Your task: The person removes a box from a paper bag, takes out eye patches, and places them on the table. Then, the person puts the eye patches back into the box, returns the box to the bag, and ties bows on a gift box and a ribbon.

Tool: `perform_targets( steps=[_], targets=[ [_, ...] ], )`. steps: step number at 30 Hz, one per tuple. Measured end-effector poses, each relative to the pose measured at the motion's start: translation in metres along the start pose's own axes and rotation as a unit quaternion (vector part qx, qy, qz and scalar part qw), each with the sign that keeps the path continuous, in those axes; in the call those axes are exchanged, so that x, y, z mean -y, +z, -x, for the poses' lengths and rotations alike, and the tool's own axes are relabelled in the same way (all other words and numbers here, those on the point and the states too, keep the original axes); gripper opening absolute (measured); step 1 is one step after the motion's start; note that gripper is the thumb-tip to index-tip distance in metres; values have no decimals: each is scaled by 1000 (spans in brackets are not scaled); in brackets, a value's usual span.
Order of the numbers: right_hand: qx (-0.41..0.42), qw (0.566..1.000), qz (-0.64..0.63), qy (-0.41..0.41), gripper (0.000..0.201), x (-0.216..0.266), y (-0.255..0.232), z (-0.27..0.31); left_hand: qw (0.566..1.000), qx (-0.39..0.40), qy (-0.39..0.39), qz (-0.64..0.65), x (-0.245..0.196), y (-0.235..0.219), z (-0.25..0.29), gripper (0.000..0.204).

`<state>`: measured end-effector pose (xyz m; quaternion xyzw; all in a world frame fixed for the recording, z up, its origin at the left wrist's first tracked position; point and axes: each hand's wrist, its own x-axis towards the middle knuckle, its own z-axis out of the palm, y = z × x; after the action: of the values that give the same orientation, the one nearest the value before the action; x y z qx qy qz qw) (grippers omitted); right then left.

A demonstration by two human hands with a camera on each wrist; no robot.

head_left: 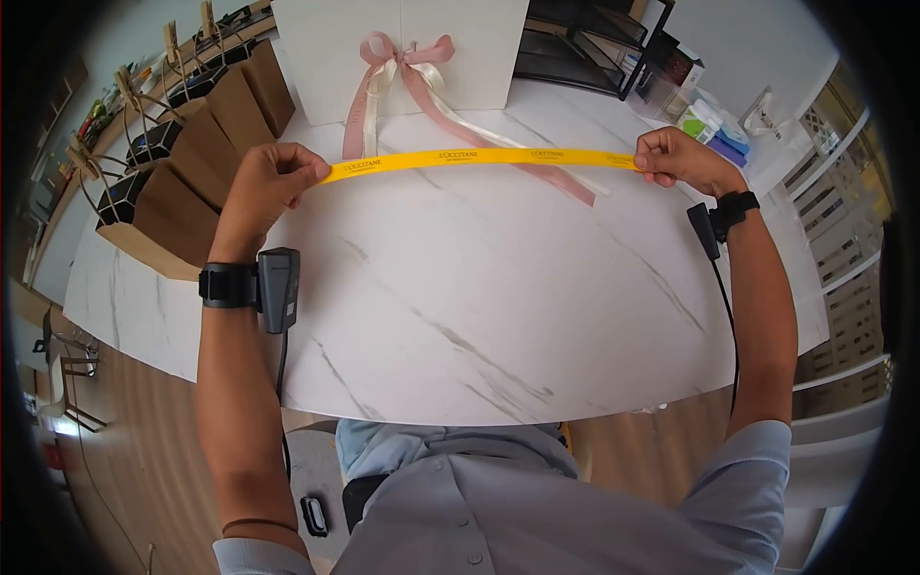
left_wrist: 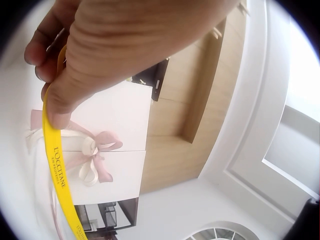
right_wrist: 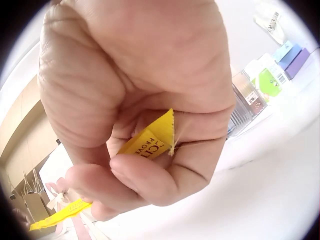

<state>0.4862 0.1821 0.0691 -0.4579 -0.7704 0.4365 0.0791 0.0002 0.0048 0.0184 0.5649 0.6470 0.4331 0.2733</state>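
A yellow ribbon (head_left: pixel 460 157) with dark printed lettering is stretched nearly level above the marble-patterned table (head_left: pixel 450 316). Its left end is pinched between the thumb and fingers of my left hand (head_left: pixel 273 187). My right hand (head_left: pixel 685 161) pinches the other end; in the right wrist view a frayed, cut ribbon end (right_wrist: pixel 150 140) pokes out among the curled fingers. Behind the ribbon stands a white box (head_left: pixel 316 57) with a pink and cream bow (head_left: pixel 407 56), whose long tails hang onto the table and pass under the yellow ribbon.
Several brown paper bags (head_left: pixel 182 192) with clothespins on their handles stand at the left. A black tray rack (head_left: pixel 575 57) is at the back right, near small boxes (head_left: pixel 704 120) and a clear container. A white slatted chair (head_left: pixel 839 220) is at the right.
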Motion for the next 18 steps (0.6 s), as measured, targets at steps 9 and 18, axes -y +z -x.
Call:
perform_targets(
  steps=[9, 18],
  targets=[
    [-54, 998, -18, 8, 19, -11, -1, 6, 993, -48, 56, 95, 12, -5, -3, 17],
    [-38, 999, 13, -18, 16, -11, -4, -1, 972, -184, 41, 141, 12, -7, -4, 16]
  ],
)
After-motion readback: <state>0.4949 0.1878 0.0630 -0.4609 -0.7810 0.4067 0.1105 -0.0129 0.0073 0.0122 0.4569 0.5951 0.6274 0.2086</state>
